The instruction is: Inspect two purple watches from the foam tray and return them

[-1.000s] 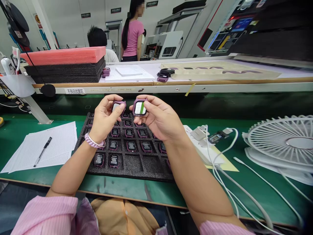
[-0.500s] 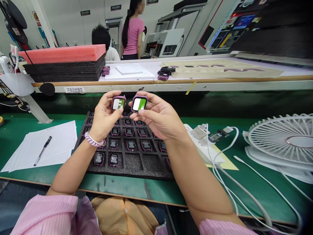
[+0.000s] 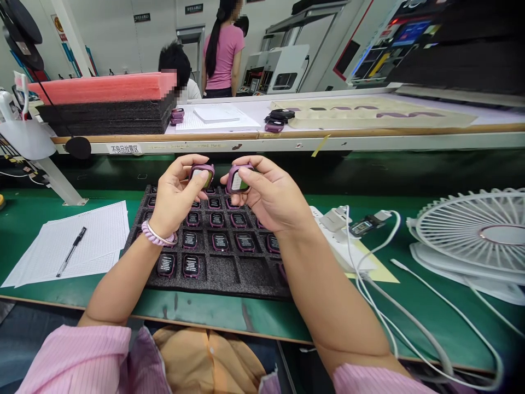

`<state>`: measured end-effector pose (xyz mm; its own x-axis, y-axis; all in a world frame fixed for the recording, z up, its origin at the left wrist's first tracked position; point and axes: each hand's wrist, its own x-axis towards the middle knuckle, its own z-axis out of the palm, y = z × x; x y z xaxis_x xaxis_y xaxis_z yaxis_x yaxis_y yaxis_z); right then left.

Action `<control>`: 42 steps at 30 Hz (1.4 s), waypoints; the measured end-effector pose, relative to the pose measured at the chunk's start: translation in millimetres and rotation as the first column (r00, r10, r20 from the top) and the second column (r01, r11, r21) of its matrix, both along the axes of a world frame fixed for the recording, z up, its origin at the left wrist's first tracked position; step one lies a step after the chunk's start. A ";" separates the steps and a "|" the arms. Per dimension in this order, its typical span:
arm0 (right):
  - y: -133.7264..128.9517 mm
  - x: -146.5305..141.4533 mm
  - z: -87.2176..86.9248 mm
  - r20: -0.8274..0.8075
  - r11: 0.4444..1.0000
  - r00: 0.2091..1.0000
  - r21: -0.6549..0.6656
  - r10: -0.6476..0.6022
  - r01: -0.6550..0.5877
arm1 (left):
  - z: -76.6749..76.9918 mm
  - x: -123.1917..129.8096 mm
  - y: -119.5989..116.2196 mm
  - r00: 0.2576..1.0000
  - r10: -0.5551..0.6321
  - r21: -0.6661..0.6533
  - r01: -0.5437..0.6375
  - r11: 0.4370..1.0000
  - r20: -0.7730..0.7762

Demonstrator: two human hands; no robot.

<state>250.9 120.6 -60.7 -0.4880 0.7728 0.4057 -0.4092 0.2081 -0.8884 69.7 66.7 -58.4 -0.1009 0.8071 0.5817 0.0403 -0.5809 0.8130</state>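
My left hand [image 3: 178, 189] is closed on a purple smartwatch body [image 3: 208, 168], its thumb lying across the lit white-and-green screen. A second purple smartwatch body [image 3: 234, 185] is gripped by my right hand [image 3: 266, 191], whose thumb also covers part of the screen. Both watches are held up side by side, a little apart, above the far part of a black foam tray [image 3: 221, 270]. Smartwatch bodies with white text on dark screens, such as this smartwatch [image 3: 191, 266], sit in many of its compartments. Two front compartments hold nothing. My right forearm hides the tray's right side.
Gridded paper sheets [image 3: 102, 232] with a pen [image 3: 72, 251] lie left. To the right are a power strip [image 3: 348, 254], white cables [image 3: 443, 298] and a fan [image 3: 471, 235]. A raised shelf [image 3: 197, 146] spans the back, bearing stacked foam [image 3: 110, 115]. Two people are beyond it.
Both thumbs have moved up onto the watch screens, covering more of them. The watches have tilted and moved slightly farther apart. The tray has not moved.
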 end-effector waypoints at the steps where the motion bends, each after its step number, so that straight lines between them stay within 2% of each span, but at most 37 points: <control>1: 0.5 0.4 -0.4 0.001 1.000 1.000 0.001 -0.003 0.003 | 0.0 -0.4 0.3 1.000 0.000 0.010 0.000 1.000 0.003; 11: -1.0 0.3 0.0 -0.008 1.000 1.000 0.016 0.002 -0.002 | -1.8 -1.5 1.1 1.000 -0.021 0.033 0.021 0.999 -0.004; 22: -1.0 -0.6 2.0 0.017 0.997 0.998 0.051 -0.059 0.058 | -3.2 0.9 1.3 0.998 -0.065 0.007 0.065 0.998 0.008; 30: 1.2 0.0 0.1 0.000 0.996 0.997 0.058 -0.073 0.072 | 1.8 2.8 -3.1 0.998 -0.058 -0.031 0.058 0.998 0.025; 42: 0.7 2.8 0.9 0.014 0.995 0.998 0.077 -0.068 0.066 | -3.1 0.0 0.5 0.999 -0.046 0.004 0.046 0.999 -0.028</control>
